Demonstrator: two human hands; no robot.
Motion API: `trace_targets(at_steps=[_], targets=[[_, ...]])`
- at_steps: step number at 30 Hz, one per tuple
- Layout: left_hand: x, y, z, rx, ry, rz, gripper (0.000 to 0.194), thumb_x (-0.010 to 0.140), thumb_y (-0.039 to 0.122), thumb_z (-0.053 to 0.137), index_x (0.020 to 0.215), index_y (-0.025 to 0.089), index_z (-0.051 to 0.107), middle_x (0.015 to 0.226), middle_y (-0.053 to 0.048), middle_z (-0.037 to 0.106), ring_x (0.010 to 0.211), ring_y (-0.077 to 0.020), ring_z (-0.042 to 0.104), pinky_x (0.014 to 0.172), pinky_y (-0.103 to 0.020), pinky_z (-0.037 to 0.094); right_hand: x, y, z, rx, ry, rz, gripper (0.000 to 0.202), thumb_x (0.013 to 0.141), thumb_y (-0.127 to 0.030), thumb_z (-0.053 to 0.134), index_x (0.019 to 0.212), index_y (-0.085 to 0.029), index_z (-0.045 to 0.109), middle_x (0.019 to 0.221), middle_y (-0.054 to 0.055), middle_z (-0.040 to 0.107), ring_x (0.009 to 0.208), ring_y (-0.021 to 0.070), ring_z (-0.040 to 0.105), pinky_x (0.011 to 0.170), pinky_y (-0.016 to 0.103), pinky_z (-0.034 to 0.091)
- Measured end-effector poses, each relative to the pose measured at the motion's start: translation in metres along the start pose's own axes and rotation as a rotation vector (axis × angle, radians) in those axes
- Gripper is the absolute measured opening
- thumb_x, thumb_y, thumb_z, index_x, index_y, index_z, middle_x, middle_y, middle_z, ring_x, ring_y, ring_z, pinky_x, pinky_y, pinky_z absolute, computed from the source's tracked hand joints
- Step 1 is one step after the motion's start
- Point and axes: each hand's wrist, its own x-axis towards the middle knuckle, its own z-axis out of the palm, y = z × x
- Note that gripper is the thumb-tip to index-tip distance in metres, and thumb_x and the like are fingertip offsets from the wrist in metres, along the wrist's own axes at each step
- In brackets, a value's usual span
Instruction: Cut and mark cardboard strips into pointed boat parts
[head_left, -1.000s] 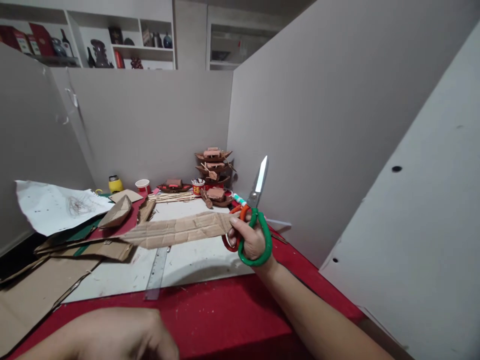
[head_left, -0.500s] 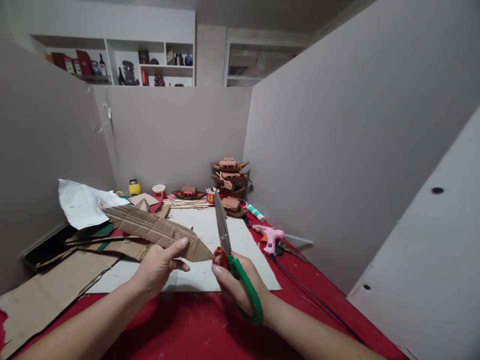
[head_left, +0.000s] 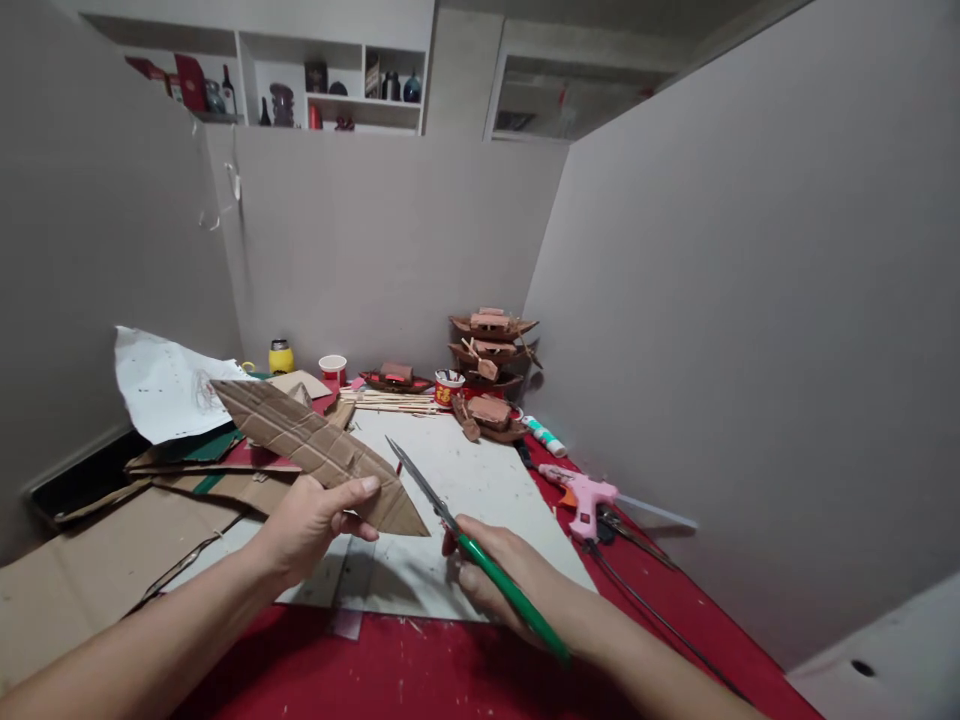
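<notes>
A long brown cardboard piece (head_left: 300,430) with pointed ends and crease lines is pinched near its right end by my left hand (head_left: 319,520), thumb on top. My right hand (head_left: 502,575) is wrapped round the green-handled scissors (head_left: 424,480). Their blades look closed and point up and left, just right of the cardboard and apart from my left hand. Below both hands lies a white board (head_left: 480,490) on the red tablecloth (head_left: 420,670).
Stacked model boats (head_left: 491,350) stand at the back, by sticks (head_left: 390,402) and a red cup (head_left: 448,388). A pink glue gun (head_left: 585,495) with a cord lies right. Cardboard sheets (head_left: 97,550) and white paper (head_left: 161,390) lie left.
The scissors have swung from upright to leaning left, and their tips have come down beside the cardboard. The camera view has shifted, so the background sits differently.
</notes>
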Motion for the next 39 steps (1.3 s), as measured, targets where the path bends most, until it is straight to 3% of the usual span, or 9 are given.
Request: trace_targets(at_steps=[7, 12, 17, 21, 27, 35, 39], targets=[[0.007, -0.022, -0.005, -0.055, -0.028, -0.109, 0.034, 0.076, 0.034, 0.072, 0.105, 0.016, 0.07, 0.102, -0.008, 0.072, 0.081, -0.02, 0.066, 0.054, -0.026, 0.056, -0.003, 0.003, 0.004, -0.045, -0.051, 0.115, 0.027, 0.089, -0.047, 0.049, 0.094, -0.021, 0.049, 0.073, -0.001, 0.057, 0.062, 0.015, 0.047, 0.061, 0.024, 0.036], [0.001, -0.022, -0.003, 0.015, 0.039, -0.122, 0.03, 0.074, 0.04, 0.073, 0.09, 0.015, 0.074, 0.08, -0.005, 0.073, 0.064, -0.017, 0.064, 0.053, -0.026, 0.054, -0.005, 0.004, 0.001, -0.045, -0.083, 0.127, 0.022, 0.088, -0.043, 0.052, 0.091, -0.022, 0.047, 0.075, -0.002, 0.058, 0.062, 0.0146, 0.046, 0.059, 0.024, 0.033], [-0.002, -0.02, 0.0, 0.057, 0.082, -0.11, 0.034, 0.069, 0.041, 0.076, 0.093, 0.017, 0.075, 0.087, -0.005, 0.074, 0.065, -0.0195, 0.066, 0.051, -0.026, 0.054, -0.008, -0.001, 0.001, -0.037, -0.115, 0.17, 0.027, 0.086, -0.048, 0.054, 0.088, -0.022, 0.048, 0.072, -0.002, 0.058, 0.06, 0.0149, 0.047, 0.056, 0.024, 0.032], [-0.003, -0.019, 0.0, 0.061, 0.064, -0.108, 0.036, 0.069, 0.041, 0.076, 0.096, 0.017, 0.075, 0.091, -0.006, 0.074, 0.063, -0.0192, 0.065, 0.051, -0.027, 0.054, -0.009, -0.003, 0.002, -0.039, -0.124, 0.196, 0.033, 0.085, -0.054, 0.053, 0.088, -0.021, 0.05, 0.071, 0.0, 0.059, 0.06, 0.0159, 0.048, 0.057, 0.025, 0.033], [-0.006, -0.021, -0.001, 0.079, 0.012, -0.101, 0.04, 0.072, 0.042, 0.073, 0.102, 0.016, 0.073, 0.099, -0.007, 0.073, 0.058, -0.0153, 0.063, 0.053, -0.027, 0.056, -0.011, -0.006, 0.001, -0.071, -0.129, 0.186, 0.029, 0.085, -0.05, 0.053, 0.088, -0.021, 0.051, 0.073, 0.0, 0.06, 0.06, 0.0151, 0.046, 0.057, 0.025, 0.032], [-0.007, -0.02, -0.001, 0.07, 0.016, -0.121, 0.03, 0.071, 0.042, 0.075, 0.084, 0.015, 0.073, 0.071, -0.002, 0.069, 0.05, -0.0139, 0.061, 0.05, -0.025, 0.053, -0.015, -0.003, 0.008, 0.073, -0.123, 0.219, 0.028, 0.086, -0.047, 0.054, 0.081, -0.02, 0.051, 0.066, -0.004, 0.052, 0.057, 0.0116, 0.04, 0.053, 0.023, 0.03], [-0.006, -0.024, -0.002, 0.035, 0.009, -0.106, 0.03, 0.071, 0.043, 0.074, 0.084, 0.016, 0.072, 0.077, -0.003, 0.072, 0.058, -0.0165, 0.063, 0.053, -0.029, 0.056, -0.015, 0.003, 0.014, 0.141, -0.118, 0.252, 0.031, 0.086, -0.047, 0.054, 0.075, -0.019, 0.048, 0.062, -0.005, 0.045, 0.056, 0.0107, 0.036, 0.052, 0.022, 0.03]])
